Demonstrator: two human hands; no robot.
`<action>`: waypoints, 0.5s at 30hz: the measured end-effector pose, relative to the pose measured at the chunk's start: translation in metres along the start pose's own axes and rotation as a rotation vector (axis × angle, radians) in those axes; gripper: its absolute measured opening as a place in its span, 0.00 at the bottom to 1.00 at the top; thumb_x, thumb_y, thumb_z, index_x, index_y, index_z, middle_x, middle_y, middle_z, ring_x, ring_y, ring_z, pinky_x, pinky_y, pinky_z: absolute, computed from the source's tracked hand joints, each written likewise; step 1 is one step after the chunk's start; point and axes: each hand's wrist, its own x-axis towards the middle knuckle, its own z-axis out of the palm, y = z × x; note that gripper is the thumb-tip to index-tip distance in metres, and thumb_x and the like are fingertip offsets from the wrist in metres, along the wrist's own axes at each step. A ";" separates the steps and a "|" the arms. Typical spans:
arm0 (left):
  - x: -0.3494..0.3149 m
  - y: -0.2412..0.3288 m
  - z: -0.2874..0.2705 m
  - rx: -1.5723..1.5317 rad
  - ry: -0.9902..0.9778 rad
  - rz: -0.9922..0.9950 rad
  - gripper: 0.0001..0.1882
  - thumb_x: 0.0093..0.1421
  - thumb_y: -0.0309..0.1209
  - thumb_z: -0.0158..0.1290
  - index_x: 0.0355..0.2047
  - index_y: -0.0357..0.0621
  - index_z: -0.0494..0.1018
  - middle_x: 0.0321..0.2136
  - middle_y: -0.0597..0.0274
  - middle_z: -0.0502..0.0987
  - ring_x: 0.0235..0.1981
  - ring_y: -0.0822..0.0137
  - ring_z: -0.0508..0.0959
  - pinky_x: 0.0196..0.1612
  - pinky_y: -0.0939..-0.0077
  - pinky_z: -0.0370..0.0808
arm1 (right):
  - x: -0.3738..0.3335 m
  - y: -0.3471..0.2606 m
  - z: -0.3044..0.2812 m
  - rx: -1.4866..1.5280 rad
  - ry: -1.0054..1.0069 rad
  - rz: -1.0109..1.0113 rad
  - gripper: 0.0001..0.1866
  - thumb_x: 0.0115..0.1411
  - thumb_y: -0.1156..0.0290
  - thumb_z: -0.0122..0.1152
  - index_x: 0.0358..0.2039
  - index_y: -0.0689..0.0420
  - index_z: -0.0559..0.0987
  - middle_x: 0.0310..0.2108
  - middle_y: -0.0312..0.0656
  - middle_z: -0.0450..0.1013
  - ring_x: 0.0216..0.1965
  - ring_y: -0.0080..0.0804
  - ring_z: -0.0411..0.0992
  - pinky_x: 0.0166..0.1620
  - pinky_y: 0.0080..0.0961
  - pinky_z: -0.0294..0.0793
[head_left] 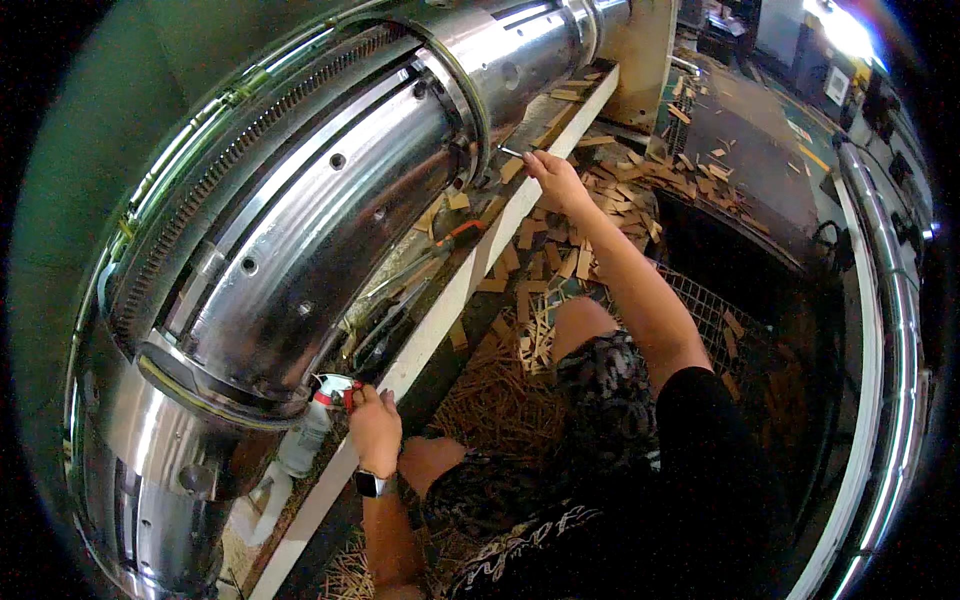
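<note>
A large shiny steel cylinder [300, 230] with bolt holes and a toothed strip runs diagonally across the left side. My right hand [555, 180] reaches out over a white rail, fingers closed around a thin metal rod-like tool [512, 153]. Its tip points toward the dark ring at the cylinder's edge; I cannot tell whether they touch. My left hand [375, 430], with a watch on the wrist, is nearer me at the rail. Its curled fingers are at the red and white trigger head of a clear spray bottle [305, 442], which leans beside the cylinder; the fingertips are partly hidden.
The long white rail [455, 275] lies between me and the cylinder. An orange-handled tool [460, 232] lies in the trough behind it. Cardboard-like scraps [620, 190] and thin strips [500, 400] litter the floor. Wire mesh [705, 315] and a long shiny roller [895, 300] are at right.
</note>
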 end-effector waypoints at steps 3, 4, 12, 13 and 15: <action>0.000 0.007 0.006 0.012 0.037 -0.079 0.15 0.56 0.36 0.46 0.34 0.35 0.60 0.33 0.45 0.67 0.26 0.49 0.73 0.27 0.60 0.72 | 0.004 0.003 0.001 0.101 -0.053 0.015 0.20 0.59 0.55 0.44 0.22 0.61 0.68 0.15 0.46 0.63 0.19 0.39 0.63 0.26 0.33 0.61; -0.001 0.010 0.006 0.021 0.035 -0.112 0.15 0.56 0.36 0.46 0.34 0.35 0.60 0.33 0.44 0.67 0.25 0.49 0.73 0.26 0.61 0.73 | 0.006 0.008 0.004 0.165 -0.063 -0.011 0.20 0.59 0.56 0.45 0.21 0.61 0.68 0.14 0.45 0.62 0.18 0.36 0.61 0.25 0.32 0.61; 0.004 0.007 0.038 0.245 0.132 -0.199 0.25 0.59 0.42 0.42 0.46 0.30 0.60 0.42 0.39 0.66 0.27 0.49 0.75 0.26 0.64 0.75 | 0.016 0.024 -0.014 0.237 -0.101 -0.079 0.19 0.58 0.57 0.48 0.21 0.60 0.68 0.13 0.44 0.59 0.17 0.32 0.57 0.24 0.29 0.60; 0.006 0.006 0.038 0.254 0.112 -0.204 0.25 0.59 0.42 0.42 0.46 0.30 0.60 0.42 0.38 0.66 0.28 0.49 0.75 0.26 0.63 0.75 | 0.017 0.026 -0.017 0.237 -0.104 -0.065 0.18 0.57 0.57 0.49 0.21 0.60 0.68 0.13 0.45 0.59 0.16 0.32 0.57 0.23 0.29 0.60; 0.010 0.011 0.040 0.203 0.077 -0.266 0.25 0.58 0.44 0.42 0.44 0.31 0.63 0.42 0.37 0.66 0.30 0.47 0.75 0.28 0.62 0.75 | 0.027 0.035 -0.022 0.206 -0.106 -0.086 0.19 0.57 0.57 0.49 0.20 0.61 0.67 0.13 0.45 0.59 0.16 0.33 0.56 0.23 0.29 0.59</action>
